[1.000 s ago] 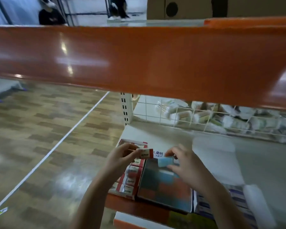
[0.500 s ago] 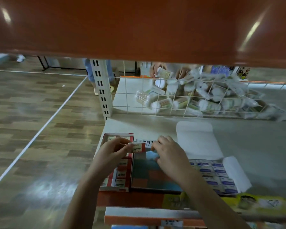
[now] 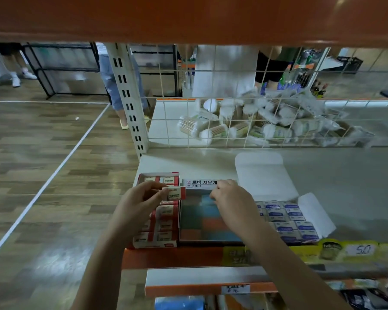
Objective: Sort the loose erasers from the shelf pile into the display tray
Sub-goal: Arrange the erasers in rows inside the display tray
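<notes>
The left hand (image 3: 141,203) is barely shifting since half a second ago, still pinching a 2B eraser (image 3: 176,193) just over the red tray (image 3: 158,176) at 9 o'clock of the middle tray (image 3: 207,220). The right hand (image 3: 231,198) is reaching into that tray's 12 o'clock end, fingers curled; what they are gripping I cannot tell. Placing is under way; next the eraser probably needs lowering into a free red-tray slot.

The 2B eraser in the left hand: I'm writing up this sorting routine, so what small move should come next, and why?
Probably lower the 2B eraser into the red tray beneath it. The left hand pinches it just above that tray's rows of matching red-and-white erasers, while the right hand is busy over the middle box of coloured erasers.
</notes>
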`<state>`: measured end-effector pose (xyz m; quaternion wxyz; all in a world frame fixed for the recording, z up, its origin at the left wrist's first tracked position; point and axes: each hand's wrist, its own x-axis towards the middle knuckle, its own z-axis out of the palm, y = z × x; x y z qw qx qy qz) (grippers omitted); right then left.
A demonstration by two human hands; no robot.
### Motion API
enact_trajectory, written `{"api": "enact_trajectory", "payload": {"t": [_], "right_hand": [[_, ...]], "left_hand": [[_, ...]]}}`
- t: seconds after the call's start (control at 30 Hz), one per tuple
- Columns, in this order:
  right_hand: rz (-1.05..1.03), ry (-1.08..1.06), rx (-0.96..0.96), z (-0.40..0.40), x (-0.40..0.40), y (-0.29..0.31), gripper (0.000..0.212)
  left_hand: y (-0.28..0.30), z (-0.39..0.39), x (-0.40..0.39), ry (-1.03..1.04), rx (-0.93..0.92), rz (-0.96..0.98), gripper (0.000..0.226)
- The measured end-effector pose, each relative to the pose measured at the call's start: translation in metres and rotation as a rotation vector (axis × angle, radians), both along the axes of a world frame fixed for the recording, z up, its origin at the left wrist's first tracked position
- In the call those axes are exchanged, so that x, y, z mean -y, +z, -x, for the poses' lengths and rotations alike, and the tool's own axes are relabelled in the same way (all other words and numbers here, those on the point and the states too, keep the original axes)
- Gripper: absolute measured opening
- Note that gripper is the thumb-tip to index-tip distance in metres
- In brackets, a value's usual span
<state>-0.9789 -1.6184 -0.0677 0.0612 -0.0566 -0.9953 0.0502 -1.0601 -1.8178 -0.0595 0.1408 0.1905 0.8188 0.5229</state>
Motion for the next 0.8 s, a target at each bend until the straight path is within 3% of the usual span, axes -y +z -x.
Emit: {"api": "enact_trajectory", "payload": {"t": [0.37, 0.67, 0.8], "right_hand": [[0.058, -0.019, 0.001, 0.003, 0.01, -0.001, 0.016], [0.237, 0.067, -0.027, 0.007, 0.04, 0.018, 0.027], [0.247, 0.061, 0.024, 0.01, 0.049, 0.012, 0.028]], "left_hand": [[0.007, -0.006, 0.021, 0.083, -0.052, 0.105, 0.01], [0.005, -0.016, 0.044, 0.15, -0.401, 0.48, 0.012], [0.0, -0.015, 0.039, 0.2, -0.555, 0.523, 0.016]]}}
